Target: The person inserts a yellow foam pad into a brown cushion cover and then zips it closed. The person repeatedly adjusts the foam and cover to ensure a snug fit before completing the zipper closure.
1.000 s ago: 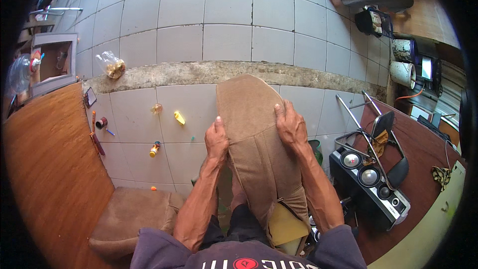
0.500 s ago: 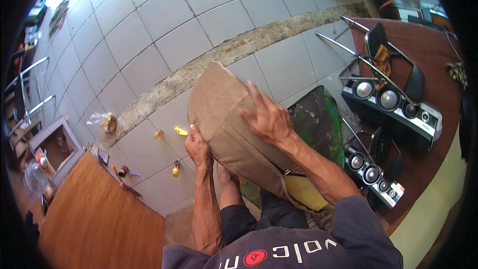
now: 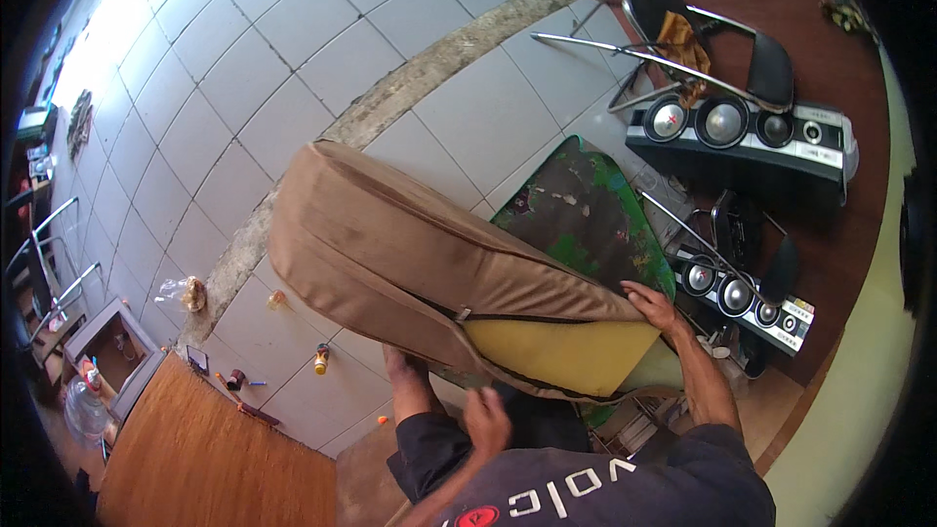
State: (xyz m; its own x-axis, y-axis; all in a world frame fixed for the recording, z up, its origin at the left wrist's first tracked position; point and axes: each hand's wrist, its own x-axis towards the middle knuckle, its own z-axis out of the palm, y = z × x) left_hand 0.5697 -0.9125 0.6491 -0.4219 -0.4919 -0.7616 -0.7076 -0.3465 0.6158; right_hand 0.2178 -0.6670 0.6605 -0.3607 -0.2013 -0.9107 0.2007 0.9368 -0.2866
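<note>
A long brown fabric cushion cover (image 3: 390, 234) lies slanted across my lap. Its zip is open along the near side, with the zip pull (image 3: 463, 313) about halfway along. Yellow foam (image 3: 566, 351) shows through the gap. My right hand (image 3: 652, 310) is closed on the cover's edge at the right end, thumb and fingers pinching the fabric. In front of my body, just below the opening, is my left hand (image 3: 485, 423). It appears apart from the cover, and motion blurs its fingers.
Right of the cushion lies a green and dark paint-worn board (image 3: 586, 205). Speaker units (image 3: 752, 132) and folding chairs (image 3: 766, 73) stand beyond it. At left are a wooden tabletop (image 3: 205, 439), a small yellow bottle (image 3: 321, 359) and a plastic bag (image 3: 190, 295) on the tiles.
The cushion has turned and tipped, baring more of the opening and foam. My right hand went from its upper face to the right end; my left let go and came back toward my body.
</note>
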